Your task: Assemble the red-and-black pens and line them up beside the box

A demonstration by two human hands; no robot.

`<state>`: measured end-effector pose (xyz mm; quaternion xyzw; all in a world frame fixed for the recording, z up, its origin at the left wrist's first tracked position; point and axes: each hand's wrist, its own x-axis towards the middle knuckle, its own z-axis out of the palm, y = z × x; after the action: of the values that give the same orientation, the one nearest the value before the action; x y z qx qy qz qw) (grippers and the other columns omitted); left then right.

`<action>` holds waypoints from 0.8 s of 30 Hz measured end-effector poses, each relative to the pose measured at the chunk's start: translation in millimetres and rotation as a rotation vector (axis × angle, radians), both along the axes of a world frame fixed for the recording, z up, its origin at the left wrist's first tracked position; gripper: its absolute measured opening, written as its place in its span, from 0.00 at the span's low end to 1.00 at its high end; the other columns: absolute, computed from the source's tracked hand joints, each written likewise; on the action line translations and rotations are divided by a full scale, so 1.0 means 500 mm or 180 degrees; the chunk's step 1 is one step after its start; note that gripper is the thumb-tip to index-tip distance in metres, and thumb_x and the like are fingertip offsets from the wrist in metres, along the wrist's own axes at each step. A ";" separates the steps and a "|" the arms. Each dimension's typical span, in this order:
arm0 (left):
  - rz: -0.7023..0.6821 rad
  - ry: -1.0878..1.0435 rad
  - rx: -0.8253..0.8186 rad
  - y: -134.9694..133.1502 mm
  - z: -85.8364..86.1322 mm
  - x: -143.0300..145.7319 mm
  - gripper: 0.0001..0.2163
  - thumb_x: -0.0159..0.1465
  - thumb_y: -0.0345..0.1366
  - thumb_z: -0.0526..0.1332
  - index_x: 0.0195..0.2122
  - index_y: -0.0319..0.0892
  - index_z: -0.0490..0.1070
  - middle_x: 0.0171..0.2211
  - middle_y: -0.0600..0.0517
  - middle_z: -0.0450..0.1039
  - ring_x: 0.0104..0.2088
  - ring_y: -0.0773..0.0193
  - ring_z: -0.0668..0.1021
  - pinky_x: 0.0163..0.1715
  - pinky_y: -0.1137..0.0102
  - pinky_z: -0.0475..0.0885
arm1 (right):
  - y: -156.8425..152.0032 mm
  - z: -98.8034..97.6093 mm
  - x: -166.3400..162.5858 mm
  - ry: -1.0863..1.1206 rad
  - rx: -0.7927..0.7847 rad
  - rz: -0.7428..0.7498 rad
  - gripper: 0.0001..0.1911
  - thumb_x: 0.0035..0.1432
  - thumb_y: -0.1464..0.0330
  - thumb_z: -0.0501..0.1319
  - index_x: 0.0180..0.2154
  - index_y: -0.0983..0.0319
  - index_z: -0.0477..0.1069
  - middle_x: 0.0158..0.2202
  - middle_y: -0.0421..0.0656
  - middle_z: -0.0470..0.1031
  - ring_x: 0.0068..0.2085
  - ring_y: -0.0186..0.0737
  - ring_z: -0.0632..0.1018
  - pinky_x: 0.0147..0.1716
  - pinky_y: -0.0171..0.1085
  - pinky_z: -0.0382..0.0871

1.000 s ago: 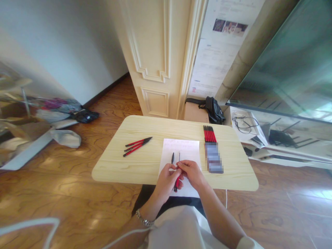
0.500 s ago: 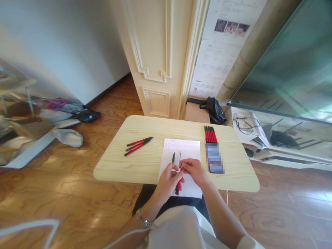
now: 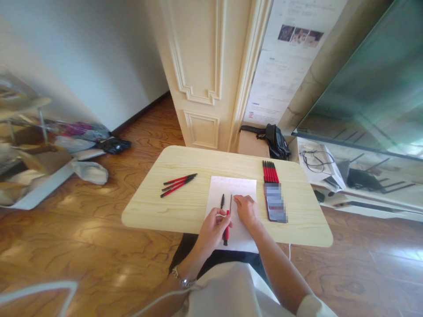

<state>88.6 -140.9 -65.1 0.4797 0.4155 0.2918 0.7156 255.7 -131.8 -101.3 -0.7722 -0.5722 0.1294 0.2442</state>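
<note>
My left hand (image 3: 213,230) is closed around the red barrel of a pen (image 3: 227,235), whose black end points toward me. Just right of the barrel's upper end, a thin dark pen refill (image 3: 231,202) lies over the white paper (image 3: 233,182). A black pen tip piece (image 3: 222,201) rests on the sheet, beyond my left fingers. My right hand (image 3: 247,212) is pinched closed beside the refill, apart from the barrel; anything between its fingertips is too small to make out.
Red pens with black tips (image 3: 178,185) lie loose at the table's left. Several more stand in a tight row (image 3: 271,171) at the right, above a phone (image 3: 276,202) with a blurred screen. Beyond the wooden table (image 3: 145,207) are a black bag (image 3: 276,141) and cables.
My right hand has pulled away from the barrel's upper end, moving right and slightly away from me. The left hand keeps its hold on the barrel. The view has shifted slightly.
</note>
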 end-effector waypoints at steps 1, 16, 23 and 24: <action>0.0000 -0.0003 -0.0007 0.001 0.000 0.000 0.15 0.59 0.48 0.59 0.38 0.44 0.59 0.26 0.55 0.74 0.16 0.70 0.72 0.15 0.76 0.62 | 0.001 -0.002 -0.001 0.0005 -0.0009 -0.0005 0.13 0.60 0.69 0.54 0.41 0.57 0.76 0.36 0.46 0.76 0.36 0.39 0.75 0.39 0.34 0.64; 0.0481 0.0041 0.0471 0.018 0.005 0.019 0.15 0.59 0.46 0.60 0.41 0.40 0.67 0.34 0.46 0.79 0.37 0.57 0.80 0.38 0.66 0.72 | -0.082 0.097 -0.032 0.2099 0.0366 0.0030 0.10 0.56 0.62 0.59 0.35 0.61 0.72 0.32 0.43 0.76 0.31 0.38 0.75 0.29 0.35 0.67; 0.0553 -0.0023 0.0444 0.016 0.014 0.033 0.14 0.59 0.46 0.61 0.40 0.41 0.69 0.39 0.44 0.78 0.41 0.56 0.79 0.41 0.64 0.72 | -0.105 0.102 -0.053 0.2250 0.0121 0.0132 0.08 0.54 0.62 0.60 0.32 0.60 0.71 0.29 0.42 0.75 0.30 0.37 0.74 0.30 0.36 0.67; 0.0519 -0.0021 0.0433 0.016 0.016 0.034 0.15 0.59 0.46 0.61 0.40 0.41 0.69 0.39 0.44 0.78 0.41 0.56 0.79 0.41 0.65 0.73 | -0.105 0.101 -0.052 0.2254 0.0121 0.0177 0.08 0.54 0.62 0.60 0.31 0.60 0.71 0.28 0.41 0.75 0.29 0.37 0.74 0.30 0.36 0.67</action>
<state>105.7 -132.9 -57.2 0.4908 0.4300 0.3782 0.6566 229.5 -184.1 -50.7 -0.6588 -0.4752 0.3850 0.4381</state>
